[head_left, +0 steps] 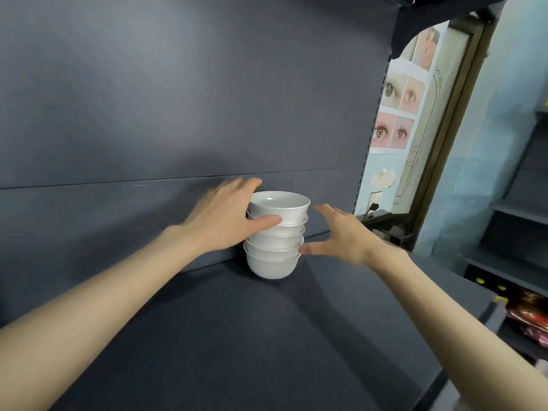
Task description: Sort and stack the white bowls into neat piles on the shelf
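Observation:
A pile of several white bowls stands nested on the dark blue shelf board, close to the back panel. My left hand holds the upper bowls from the left, thumb across the front and fingers reaching behind the top bowl's rim. My right hand hovers at the pile's right side with fingers spread. Its thumb tip is at the rim of a lower bowl; I cannot tell if it touches. The top bowl has nothing in it.
The shelf's dark back panel rises just behind the pile. The shelf ends at an upright on the right, with a poster on the wall beyond. More dark shelves and red packets lie at the far right.

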Tool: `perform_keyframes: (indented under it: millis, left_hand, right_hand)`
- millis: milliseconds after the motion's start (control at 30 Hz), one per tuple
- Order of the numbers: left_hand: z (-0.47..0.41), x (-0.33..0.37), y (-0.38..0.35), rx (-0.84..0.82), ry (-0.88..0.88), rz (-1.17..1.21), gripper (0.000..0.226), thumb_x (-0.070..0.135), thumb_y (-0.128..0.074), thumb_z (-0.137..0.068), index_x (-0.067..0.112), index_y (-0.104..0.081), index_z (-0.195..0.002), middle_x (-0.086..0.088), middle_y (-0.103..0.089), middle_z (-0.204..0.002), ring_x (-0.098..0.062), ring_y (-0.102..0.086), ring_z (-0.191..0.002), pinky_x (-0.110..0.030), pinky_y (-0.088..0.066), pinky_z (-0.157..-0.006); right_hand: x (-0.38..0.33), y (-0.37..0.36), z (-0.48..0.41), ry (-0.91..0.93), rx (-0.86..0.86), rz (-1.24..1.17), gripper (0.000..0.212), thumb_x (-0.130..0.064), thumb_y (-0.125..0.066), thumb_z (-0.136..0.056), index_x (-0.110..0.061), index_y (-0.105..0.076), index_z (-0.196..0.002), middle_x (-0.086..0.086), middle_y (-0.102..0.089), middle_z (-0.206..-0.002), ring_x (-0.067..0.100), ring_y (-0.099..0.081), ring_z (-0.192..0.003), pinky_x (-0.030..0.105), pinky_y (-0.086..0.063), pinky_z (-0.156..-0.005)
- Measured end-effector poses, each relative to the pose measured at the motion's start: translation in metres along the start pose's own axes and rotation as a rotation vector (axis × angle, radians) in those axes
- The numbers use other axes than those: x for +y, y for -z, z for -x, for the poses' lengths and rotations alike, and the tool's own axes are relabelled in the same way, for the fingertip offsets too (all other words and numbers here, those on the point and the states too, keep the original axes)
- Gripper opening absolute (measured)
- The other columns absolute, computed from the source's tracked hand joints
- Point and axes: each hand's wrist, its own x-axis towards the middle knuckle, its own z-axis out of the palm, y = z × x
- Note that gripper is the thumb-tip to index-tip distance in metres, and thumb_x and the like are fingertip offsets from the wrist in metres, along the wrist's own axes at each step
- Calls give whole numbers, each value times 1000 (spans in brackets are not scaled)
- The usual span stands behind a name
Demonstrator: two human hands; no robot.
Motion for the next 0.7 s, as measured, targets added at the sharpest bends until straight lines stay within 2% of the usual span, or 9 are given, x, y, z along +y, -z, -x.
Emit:
perform_keyframes:
  millis: [133, 233, 333, 433, 500, 567, 633, 700]
  left_hand:
    - [-17, 2, -23, 7, 141, 182, 95, 68, -61, -75, 15, -30, -148, 1, -39, -151, -16, -37, -138, -36, -35, -109]
    - [-22, 7, -38, 34, 275, 299, 99, 64, -66, -72, 13, -29, -147, 2, -40, -148, -14, -39, -135, -26, -34, -102]
    - [-26, 15, -48, 70, 368, 361, 102, 66, -67, -66, 13, -32, -145, 7, -42, -137, -13, -42, -129, -21, -33, -93]
    - [-29, 21, -56, 99, 468, 450, 120, 78, -69, -57, 14, -27, -148, 6, -43, -143, -11, -44, -128, -24, -36, -99]
    - [-29, 25, -59, 123, 520, 486, 112, 75, -73, -55, 16, -35, -143, 13, -54, -124, -5, -54, -110, -21, -42, -89]
    - [-29, 26, -62, 161, 533, 508, 95, 69, -73, -55, 17, -45, -129, 20, -56, -101, 4, -56, -89, -17, -46, -76]
    - [-30, 29, -64, 198, 545, 541, 88, 60, -77, -59, 18, -45, -129, 21, -55, -99, 7, -55, -87, -13, -45, -74]
    - [-30, 29, -66, 228, 541, 559, 92, 61, -79, -56, 16, -46, -130, 20, -57, -99, 8, -56, -87, -13, -45, -73]
  right_hand:
    - [29, -15, -33, 81, -136, -217, 103, -49, -82, -66, -25, -24, -147, -4, -45, -140, 15, -48, -124, 28, -42, -99]
    - [42, -25, -51, 161, -245, -375, 96, -45, -85, -65, -28, -29, -142, -19, -54, -125, -1, -56, -109, 16, -47, -86]
    - [53, -37, -67, 230, -313, -466, 103, -51, -86, -59, -32, -28, -142, -24, -55, -126, -1, -57, -111, 27, -49, -96]
    - [58, -49, -80, 308, -381, -548, 108, -56, -87, -53, -40, -27, -141, -24, -54, -131, 2, -53, -120, 34, -46, -102]
    - [59, -56, -85, 354, -399, -582, 106, -54, -88, -54, -43, -27, -140, -22, -53, -133, 4, -52, -124, 36, -45, -103]
    - [60, -61, -89, 381, -393, -624, 105, -53, -89, -54, -43, -29, -139, -21, -54, -133, 5, -52, -124, 37, -45, -102]
    - [62, -66, -91, 400, -387, -660, 103, -52, -90, -52, -41, -32, -137, -20, -55, -131, 6, -53, -122, 38, -47, -101]
    - [64, -71, -93, 401, -372, -688, 105, -56, -90, -49, -41, -33, -136, -19, -56, -131, 7, -55, -121, 39, -48, -99]
